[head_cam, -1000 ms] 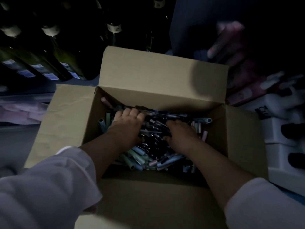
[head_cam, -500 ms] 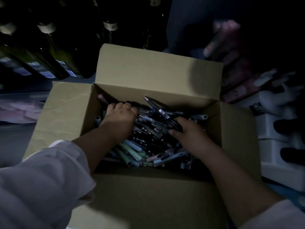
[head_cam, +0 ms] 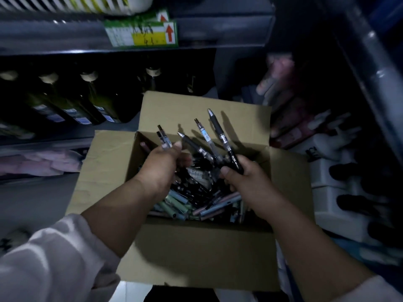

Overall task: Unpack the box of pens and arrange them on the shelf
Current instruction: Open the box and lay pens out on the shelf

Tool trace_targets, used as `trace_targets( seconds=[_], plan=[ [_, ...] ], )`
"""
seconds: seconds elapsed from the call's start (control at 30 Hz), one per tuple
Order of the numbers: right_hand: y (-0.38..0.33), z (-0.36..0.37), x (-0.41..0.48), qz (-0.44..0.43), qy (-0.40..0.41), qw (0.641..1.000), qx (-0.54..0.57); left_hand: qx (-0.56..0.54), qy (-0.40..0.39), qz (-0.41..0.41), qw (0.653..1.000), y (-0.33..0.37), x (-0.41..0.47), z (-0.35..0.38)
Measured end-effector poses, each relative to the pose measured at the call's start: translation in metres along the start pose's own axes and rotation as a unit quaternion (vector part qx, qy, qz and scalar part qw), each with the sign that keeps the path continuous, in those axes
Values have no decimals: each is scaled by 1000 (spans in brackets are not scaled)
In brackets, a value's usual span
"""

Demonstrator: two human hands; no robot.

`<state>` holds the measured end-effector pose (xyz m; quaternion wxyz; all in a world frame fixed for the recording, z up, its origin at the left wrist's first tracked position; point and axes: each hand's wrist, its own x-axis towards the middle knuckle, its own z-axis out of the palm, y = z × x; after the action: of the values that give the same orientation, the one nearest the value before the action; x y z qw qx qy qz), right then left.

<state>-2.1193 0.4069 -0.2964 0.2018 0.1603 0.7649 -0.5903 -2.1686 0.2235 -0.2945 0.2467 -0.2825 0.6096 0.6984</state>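
Above open box (head_cam: pixel 196 110), dark fanned pens (head_cam: pixel 220 132)

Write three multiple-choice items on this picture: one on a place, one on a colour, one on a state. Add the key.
1. The dark bottles stand:
A) left of the box
B) inside it
C) on its front flap

2. The arrows on the shelf label are:
A) blue
B) red
C) black

3. The right hand:
A) lies flat on a flap
B) hangs empty
C) grips pens

Key: 1 A, they stand in a row at the left; 2 B, both arrows show red; 3 C, it is curled round several fanned pens above the box.
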Motion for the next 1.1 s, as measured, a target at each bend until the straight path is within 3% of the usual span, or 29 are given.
trace_targets(
  seconds=[0.13,0.3,0.53,0.7,0.83,1.1],
  plan=[
    [-27,-2,-24,8,-7,1000,20,-78,-97,-65,990,22,-34,3],
    [-71,-8,-63,-1,-36,999,25,-102,-161,-56,980,54,-88,9],
    [-127,-21,-129,6,-103,988,117,-124,-184,-24,975,87,-173,18],
    [-154,-29,-183,-22,-111,989,98,-97,-188,4,977,99,-236,26],
    [-169,-36,-228,-51,-87,992,82,-89,-187,9,978,110,-282,38],
    [-185,-39,-333,-113,36,988,99,-50,-237,49,969,117,-364,42]
  ],
)
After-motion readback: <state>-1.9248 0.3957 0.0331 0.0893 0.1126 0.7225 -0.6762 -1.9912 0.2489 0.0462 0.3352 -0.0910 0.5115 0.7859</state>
